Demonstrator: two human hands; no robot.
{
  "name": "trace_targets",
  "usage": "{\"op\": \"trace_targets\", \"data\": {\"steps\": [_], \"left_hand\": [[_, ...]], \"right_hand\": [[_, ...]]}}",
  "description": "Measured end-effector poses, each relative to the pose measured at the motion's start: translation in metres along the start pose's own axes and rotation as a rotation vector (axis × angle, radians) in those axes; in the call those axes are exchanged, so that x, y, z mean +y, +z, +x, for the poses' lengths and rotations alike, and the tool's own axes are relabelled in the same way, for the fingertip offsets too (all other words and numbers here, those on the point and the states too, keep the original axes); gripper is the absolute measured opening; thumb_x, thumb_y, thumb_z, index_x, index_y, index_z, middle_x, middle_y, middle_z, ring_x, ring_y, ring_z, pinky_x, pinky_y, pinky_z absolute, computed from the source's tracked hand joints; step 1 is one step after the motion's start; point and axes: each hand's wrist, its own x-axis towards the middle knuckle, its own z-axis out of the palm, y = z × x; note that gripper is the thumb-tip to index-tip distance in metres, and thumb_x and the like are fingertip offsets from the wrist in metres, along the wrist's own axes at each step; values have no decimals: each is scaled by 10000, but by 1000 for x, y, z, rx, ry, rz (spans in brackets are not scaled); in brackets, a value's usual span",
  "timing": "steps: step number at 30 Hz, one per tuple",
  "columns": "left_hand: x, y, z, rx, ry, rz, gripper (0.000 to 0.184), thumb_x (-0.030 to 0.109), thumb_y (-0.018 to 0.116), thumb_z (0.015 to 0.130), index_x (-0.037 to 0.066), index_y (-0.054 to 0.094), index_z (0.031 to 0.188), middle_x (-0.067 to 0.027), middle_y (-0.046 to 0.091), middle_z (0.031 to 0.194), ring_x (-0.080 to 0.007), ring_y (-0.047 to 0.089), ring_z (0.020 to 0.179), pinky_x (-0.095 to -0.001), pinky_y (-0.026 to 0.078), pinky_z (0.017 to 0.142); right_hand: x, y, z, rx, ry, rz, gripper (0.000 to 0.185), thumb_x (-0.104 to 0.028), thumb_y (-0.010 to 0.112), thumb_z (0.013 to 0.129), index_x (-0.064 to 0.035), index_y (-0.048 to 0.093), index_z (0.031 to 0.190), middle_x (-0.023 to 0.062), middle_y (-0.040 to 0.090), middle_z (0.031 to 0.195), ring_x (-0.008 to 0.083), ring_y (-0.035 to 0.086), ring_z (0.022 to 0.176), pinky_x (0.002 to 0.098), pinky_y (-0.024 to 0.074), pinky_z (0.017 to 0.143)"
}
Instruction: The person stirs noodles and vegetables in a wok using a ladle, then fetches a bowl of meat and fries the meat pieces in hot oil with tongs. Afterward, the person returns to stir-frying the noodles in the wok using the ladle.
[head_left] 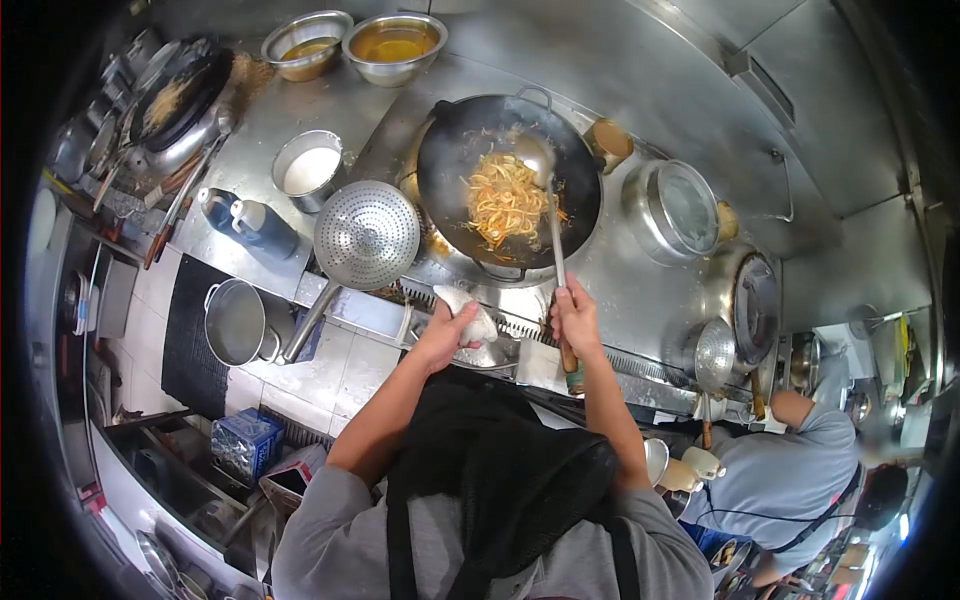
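Note:
A large black wok [450, 205] sits on the stove, with a heap of noodles and orange shreds [503, 200] inside. My right hand [575, 318] is closed round the handle of a ladle [558, 245], whose bowl lies in the wok at the upper right of the noodles. Below the wok's near edge, my left hand [444, 335] is closed on a folded white cloth [470, 312], apart from the wok's near handle. A perforated strainer [367, 235] rests to the left of the wok, its handle pointing down and left.
Two metal bowls of yellow liquid [395, 50] [307, 46] stand at the back. A pot of white contents [308, 168] and dark bottles [262, 230] are at left. Right of the wok is a lidded pot [672, 212]. A co-worker [780, 480] stands at lower right.

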Motion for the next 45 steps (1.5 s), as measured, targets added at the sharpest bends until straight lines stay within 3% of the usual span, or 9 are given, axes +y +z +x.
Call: {"op": "trace_targets", "data": {"steps": [8,14,24,26,29,32,33,37,45], "left_hand": [[20,34,42,-43,-43,-166,543,400,508,1068,77,320,1463,-96,543,1356,-245,627,1147,-429,592,789],[1,44,100,162,77,-5,458,335,602,1027,93,392,1353,-112,621,1174,-239,692,920,-376,587,577],[-7,29,120,207,133,65,515,275,630,945,-19,371,1279,-157,605,1078,-230,664,831,-342,520,477],[-4,31,120,259,113,132,486,289,635,942,4,401,1257,-135,617,1040,-207,647,779,-337,504,479],[8,33,108,240,70,121,452,355,638,971,82,439,1272,-66,631,1019,-165,644,779,-306,472,481],[14,14,85,205,53,59,401,370,626,996,132,468,1277,-23,639,1027,-137,650,807,-281,443,483],[18,2,71,179,75,1,386,366,628,1001,134,476,1270,-17,636,1052,-131,649,822,-279,446,498],[23,-78,-3,210,127,107,581,186,658,962,76,351,1443,-119,560,1290,-237,611,1123,-361,557,779],[47,-142,-52,192,-53,430,612,138,742,876,-12,440,1386,-148,615,1252,-250,657,1040,-367,575,793]], "right_hand": [[6,-26,56,165,-222,-640,424,-165,581,1003,-22,565,1403,309,694,964,393,717,901,431,541,787],[-14,-57,10,20,-543,-808,470,-159,642,966,-137,565,1429,308,686,1028,478,684,932,487,546,801],[32,-124,-46,213,-434,-997,525,-154,634,980,-216,499,1483,256,686,909,468,671,817,523,542,706],[43,-121,-46,232,-414,-958,505,-145,634,983,-176,516,1473,257,693,928,440,690,815,488,547,718],[44,-104,-54,279,-505,-747,490,-147,644,989,-94,530,1463,193,660,789,140,553,660,332,494,635],[35,-96,-88,381,-256,-658,494,-166,631,997,-85,517,1471,172,635,760,132,473,645,322,470,620],[50,-102,-95,436,-239,-637,482,-162,608,1003,-60,509,1464,292,694,1016,391,697,789,418,540,736],[77,-120,-129,548,-119,-769,488,-144,565,1002,-42,482,1473,300,683,1050,498,651,882,492,531,788],[167,-125,-137,547,-192,-790,511,-109,599,941,-23,516,1437,305,652,1099,473,635,994,522,502,872]]}}
